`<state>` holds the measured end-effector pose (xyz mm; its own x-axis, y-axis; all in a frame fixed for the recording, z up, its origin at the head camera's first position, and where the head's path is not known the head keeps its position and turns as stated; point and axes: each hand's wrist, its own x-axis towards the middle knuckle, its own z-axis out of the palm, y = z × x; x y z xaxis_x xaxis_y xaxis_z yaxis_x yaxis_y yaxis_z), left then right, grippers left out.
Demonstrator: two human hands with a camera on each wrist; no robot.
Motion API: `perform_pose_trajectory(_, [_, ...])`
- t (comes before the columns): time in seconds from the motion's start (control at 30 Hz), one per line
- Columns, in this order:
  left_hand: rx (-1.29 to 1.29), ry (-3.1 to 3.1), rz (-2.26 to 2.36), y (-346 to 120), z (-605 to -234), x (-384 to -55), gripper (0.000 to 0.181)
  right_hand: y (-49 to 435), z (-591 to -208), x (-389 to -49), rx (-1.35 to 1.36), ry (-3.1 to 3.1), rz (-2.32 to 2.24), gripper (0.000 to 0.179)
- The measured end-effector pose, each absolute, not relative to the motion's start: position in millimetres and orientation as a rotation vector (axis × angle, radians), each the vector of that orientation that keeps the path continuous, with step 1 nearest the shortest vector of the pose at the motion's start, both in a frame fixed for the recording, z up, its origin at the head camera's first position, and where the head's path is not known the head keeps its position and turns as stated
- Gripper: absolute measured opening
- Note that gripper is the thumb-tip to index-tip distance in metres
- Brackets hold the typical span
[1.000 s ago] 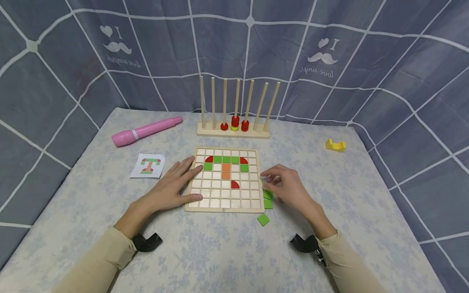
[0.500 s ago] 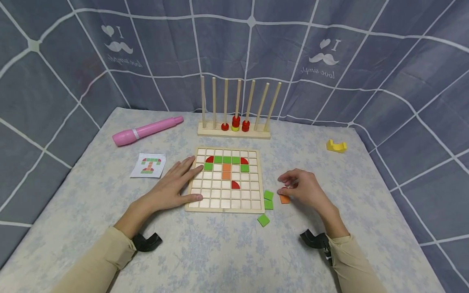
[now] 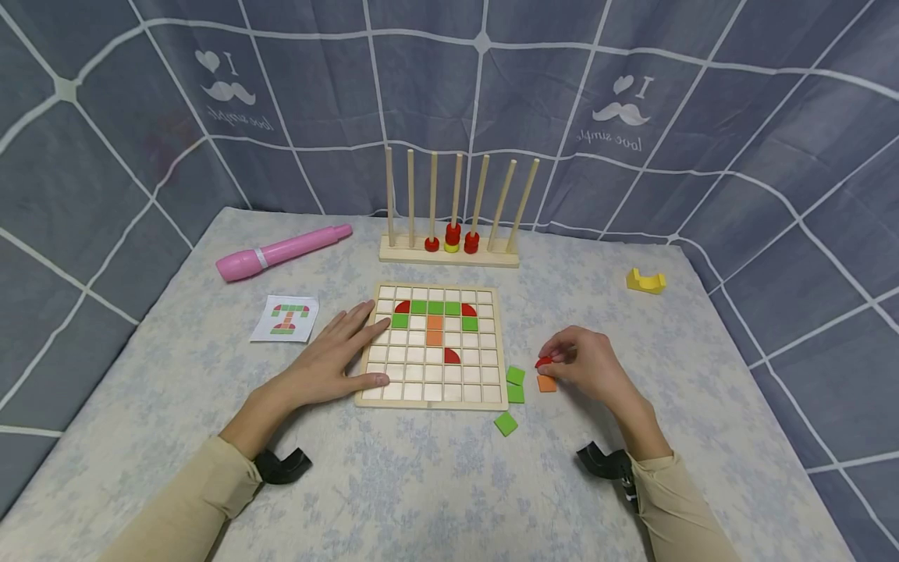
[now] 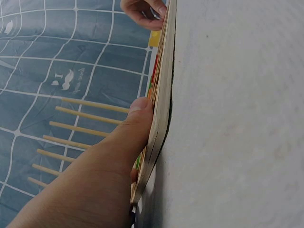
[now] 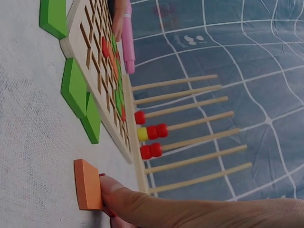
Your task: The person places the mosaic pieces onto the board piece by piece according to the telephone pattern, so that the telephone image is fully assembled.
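My left hand [image 3: 326, 359] rests on the left edge of a wooden grid board [image 3: 467, 406], its fingers spread. On the board sit red quarter-round, green and orange tiles, with a lone red piece [image 3: 452, 356] lower in the grid. Right of the board, my right hand [image 3: 588, 367] pinches a red tile [image 3: 542, 362] between thumb and fingers, low over the table. An orange tile [image 3: 546, 384] lies right beside it; in the right wrist view that orange block [image 5: 89, 185] stands close to the thumb. The fingers hide much of the red tile.
Several green tiles [image 3: 506, 424] lie along the board's right side. Behind stands a peg rack [image 3: 393, 254] with red and yellow beads. A pattern card [image 3: 263, 324] and pink tube [image 3: 288, 250] lie left; a yellow block [image 3: 646, 282] sits far right.
My right hand has moved right, away from the board's edge and the green tiles, to the orange tile, and now pinches a red tile there. The left hand has stayed put.
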<state>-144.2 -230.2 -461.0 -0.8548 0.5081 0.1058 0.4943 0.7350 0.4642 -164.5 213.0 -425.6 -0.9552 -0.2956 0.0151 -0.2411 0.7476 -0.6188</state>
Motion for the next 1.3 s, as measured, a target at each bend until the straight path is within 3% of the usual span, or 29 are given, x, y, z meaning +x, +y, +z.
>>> perform_pose_trajectory(0.37, [0.873,2.914,0.797,-230.8,-461.6,-142.8,0.092,214.1,-426.8,-166.6,-0.398,2.868,-0.989,0.028])
perform_pose_trajectory(0.83, [0.86,2.903,0.791,-229.8,-460.6,-143.4,0.094,215.0,-421.8,-171.4,-0.419,2.8,-1.012,0.006])
perform_pose_trajectory(1.3, [0.833,2.9,0.773,-229.3,-460.3,-143.3,0.095,136.1,-402.9,-189.5,-0.7,2.719,-1.058,0.005])
